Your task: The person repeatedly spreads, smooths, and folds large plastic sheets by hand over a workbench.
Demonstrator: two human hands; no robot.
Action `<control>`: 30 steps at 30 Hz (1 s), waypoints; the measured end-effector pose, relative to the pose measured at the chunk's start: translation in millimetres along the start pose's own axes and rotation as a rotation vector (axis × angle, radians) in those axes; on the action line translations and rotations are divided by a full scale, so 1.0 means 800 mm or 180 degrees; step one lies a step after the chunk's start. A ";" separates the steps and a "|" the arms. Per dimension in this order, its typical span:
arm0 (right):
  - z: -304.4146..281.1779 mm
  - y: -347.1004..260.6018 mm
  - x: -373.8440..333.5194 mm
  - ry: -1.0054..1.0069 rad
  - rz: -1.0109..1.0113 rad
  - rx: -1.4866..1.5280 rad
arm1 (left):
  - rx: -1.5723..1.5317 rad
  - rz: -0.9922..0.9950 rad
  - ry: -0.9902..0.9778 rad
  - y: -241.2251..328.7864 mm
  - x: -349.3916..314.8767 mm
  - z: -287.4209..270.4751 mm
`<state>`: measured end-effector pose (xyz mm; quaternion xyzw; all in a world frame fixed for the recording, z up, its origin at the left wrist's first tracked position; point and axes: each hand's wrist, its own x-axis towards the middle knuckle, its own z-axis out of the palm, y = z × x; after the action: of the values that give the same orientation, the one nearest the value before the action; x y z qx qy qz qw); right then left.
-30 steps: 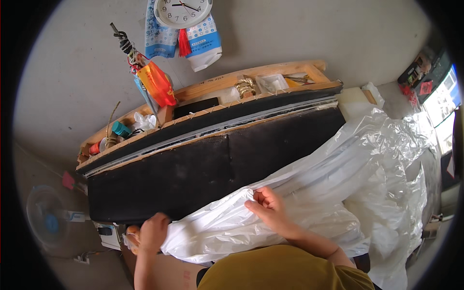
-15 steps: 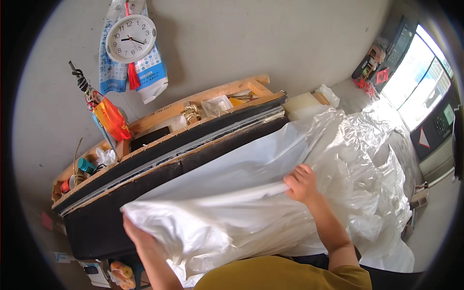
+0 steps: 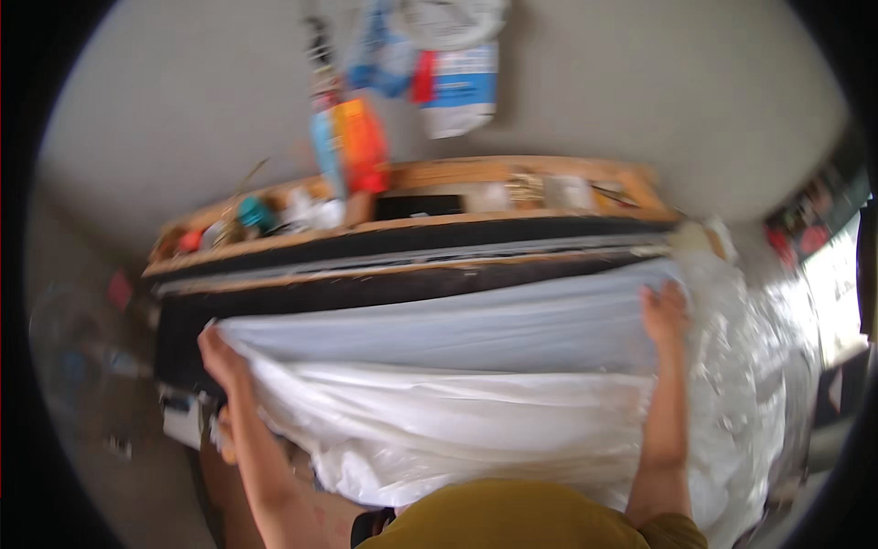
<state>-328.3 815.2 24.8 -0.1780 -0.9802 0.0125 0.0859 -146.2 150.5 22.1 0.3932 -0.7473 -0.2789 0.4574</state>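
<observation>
The left hand [image 3: 222,359] has its grip clamped on the far left corner of the white plastic sheet [image 3: 457,340]. The right hand [image 3: 667,316] is at its far right part; because of blur, I cannot tell this grip. The hands are now wider apart, so the sheet spreads more across the black surface [image 3: 366,291].

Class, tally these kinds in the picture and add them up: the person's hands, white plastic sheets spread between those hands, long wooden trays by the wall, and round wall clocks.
Hands: 2 (left hand, right hand)
White plastic sheet: 1
Long wooden tray: 1
Round wall clock, blurred and cut off: 1
Total: 5
</observation>
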 end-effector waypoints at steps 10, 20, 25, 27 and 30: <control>-0.108 -0.391 -0.336 -0.0360 -0.5526 0.1810 | -0.1574 -0.0290 -0.0449 -0.022 0.008 -0.013; -0.147 -0.357 -0.310 -0.5855 -0.1956 0.3682 | -0.1034 0.0450 -0.0214 -0.048 0.024 0.006; -0.166 -0.111 -0.165 -0.5059 -0.3406 0.2459 | 0.0123 0.0666 -0.0144 -0.083 0.037 0.003; -0.157 0.005 -0.157 -0.1809 -0.2297 -0.0333 | 0.0435 0.0505 -0.0445 -0.039 0.027 -0.020; -0.141 0.183 -0.149 0.1434 0.0187 -0.0185 | 0.0905 0.0793 -0.0737 -0.013 0.014 -0.007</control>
<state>-148.0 909.5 108.2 -0.2072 -0.9306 -0.0534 0.2971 -140.6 134.9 21.8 0.3237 -0.8694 -0.1554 0.3394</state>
